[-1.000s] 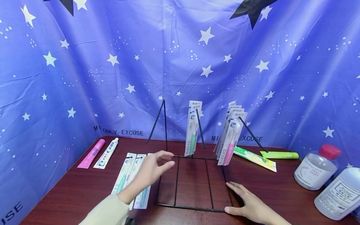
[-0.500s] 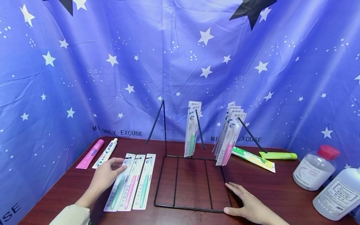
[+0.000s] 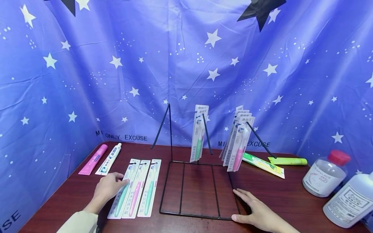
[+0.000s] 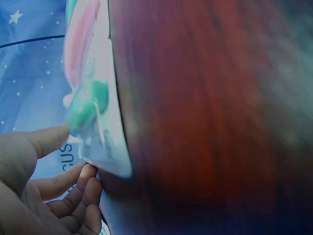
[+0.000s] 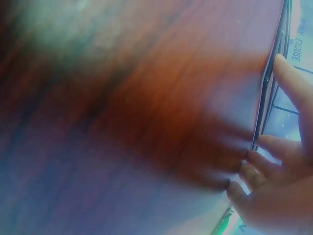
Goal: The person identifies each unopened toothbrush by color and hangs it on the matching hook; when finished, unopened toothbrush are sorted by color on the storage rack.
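Note:
Three packaged toothbrushes lie side by side on the table: a green one [image 3: 121,199] at the left, a pink one [image 3: 135,198] in the middle and another green one [image 3: 149,194]. My left hand [image 3: 108,187] pinches the leftmost pack at its left edge, thumb over the green handle and index finger at the card's edge [image 4: 115,166]. The black wire rack [image 3: 201,216] stands to the right, its left hook bare. Packaged toothbrushes hang on its middle hook [image 3: 198,139] and right hook [image 3: 239,149]. My right hand [image 3: 257,210] rests against the rack's front right corner, fingers extended.
A pink tube [image 3: 94,160] and a white toothpaste tube [image 3: 109,159] lie at the back left. Behind the rack's right side are a green-and-yellow tube [image 3: 265,165] and a lime tube [image 3: 288,161]. A red-capped bottle [image 3: 324,178] and a white bottle [image 3: 349,200] stand far right.
My left hand has moved left from beside the rack to the leftmost toothbrush pack, then lowered onto its edge. The right hand has stayed at the rack's corner.

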`<state>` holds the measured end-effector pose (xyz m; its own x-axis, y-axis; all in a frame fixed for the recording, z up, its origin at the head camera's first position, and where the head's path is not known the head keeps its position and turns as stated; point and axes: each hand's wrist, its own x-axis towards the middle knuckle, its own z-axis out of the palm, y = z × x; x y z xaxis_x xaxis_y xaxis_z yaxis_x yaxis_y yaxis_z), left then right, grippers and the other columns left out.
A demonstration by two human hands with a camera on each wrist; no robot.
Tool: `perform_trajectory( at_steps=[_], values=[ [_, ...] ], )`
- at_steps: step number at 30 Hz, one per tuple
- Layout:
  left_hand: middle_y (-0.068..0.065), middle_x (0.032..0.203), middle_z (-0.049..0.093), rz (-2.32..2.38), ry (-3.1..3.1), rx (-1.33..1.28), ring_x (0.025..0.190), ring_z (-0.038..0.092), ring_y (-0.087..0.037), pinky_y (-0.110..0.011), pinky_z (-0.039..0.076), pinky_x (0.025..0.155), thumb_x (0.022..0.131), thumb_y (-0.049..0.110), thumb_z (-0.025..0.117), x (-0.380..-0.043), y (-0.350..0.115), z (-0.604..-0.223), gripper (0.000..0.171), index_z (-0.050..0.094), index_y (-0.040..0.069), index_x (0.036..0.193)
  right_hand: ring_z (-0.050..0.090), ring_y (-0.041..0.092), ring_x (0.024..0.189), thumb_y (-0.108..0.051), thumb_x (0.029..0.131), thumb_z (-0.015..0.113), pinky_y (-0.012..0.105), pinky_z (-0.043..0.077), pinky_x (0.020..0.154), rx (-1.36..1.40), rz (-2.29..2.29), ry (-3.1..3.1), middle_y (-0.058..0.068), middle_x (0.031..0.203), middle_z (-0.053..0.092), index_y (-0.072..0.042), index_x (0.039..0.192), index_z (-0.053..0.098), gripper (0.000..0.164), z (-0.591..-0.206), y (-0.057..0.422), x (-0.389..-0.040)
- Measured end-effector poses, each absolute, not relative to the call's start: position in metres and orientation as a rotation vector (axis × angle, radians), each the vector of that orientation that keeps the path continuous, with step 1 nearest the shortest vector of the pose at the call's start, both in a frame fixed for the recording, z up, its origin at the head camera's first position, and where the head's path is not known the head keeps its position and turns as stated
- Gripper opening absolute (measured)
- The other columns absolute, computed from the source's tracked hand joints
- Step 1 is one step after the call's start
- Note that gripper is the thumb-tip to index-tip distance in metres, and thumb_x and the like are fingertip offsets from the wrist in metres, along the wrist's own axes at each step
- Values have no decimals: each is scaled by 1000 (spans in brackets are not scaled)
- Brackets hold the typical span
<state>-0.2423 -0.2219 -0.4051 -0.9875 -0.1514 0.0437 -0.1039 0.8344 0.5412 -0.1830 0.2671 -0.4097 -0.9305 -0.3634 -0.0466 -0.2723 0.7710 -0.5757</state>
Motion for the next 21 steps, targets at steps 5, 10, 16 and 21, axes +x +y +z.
perform_trajectory(
  at_steps=[5,10,16,21],
  values=[
    [-22,94,62,-932,-2931,231,78,55,-28,-46,43,72,78,28,68,-246,-219,-403,44,62,-7,104,36,46,119,-50,75,66,62,38,82,-490,-870,2805,24,136,33,-5,138,36,82,-410,267,-183],
    [-20,88,60,-1127,-2909,281,75,54,-24,-39,46,68,79,21,67,-248,-220,-401,41,61,-13,101,36,46,119,-50,75,66,61,39,82,-502,-866,2817,24,136,33,-5,138,37,82,-410,266,-182],
    [-17,84,57,-1244,-2863,329,75,53,-24,-36,45,65,85,16,58,-248,-224,-402,34,59,-13,101,37,45,119,-51,75,66,60,39,82,-518,-853,2845,22,136,35,-5,137,38,82,-409,266,-182],
    [-22,93,56,-1233,-2840,348,82,51,-29,-40,43,71,87,18,54,-246,-226,-397,34,57,-11,105,36,46,119,-50,75,66,61,38,82,-518,-866,2834,23,136,34,-5,137,37,82,-409,267,-182]
  ],
)
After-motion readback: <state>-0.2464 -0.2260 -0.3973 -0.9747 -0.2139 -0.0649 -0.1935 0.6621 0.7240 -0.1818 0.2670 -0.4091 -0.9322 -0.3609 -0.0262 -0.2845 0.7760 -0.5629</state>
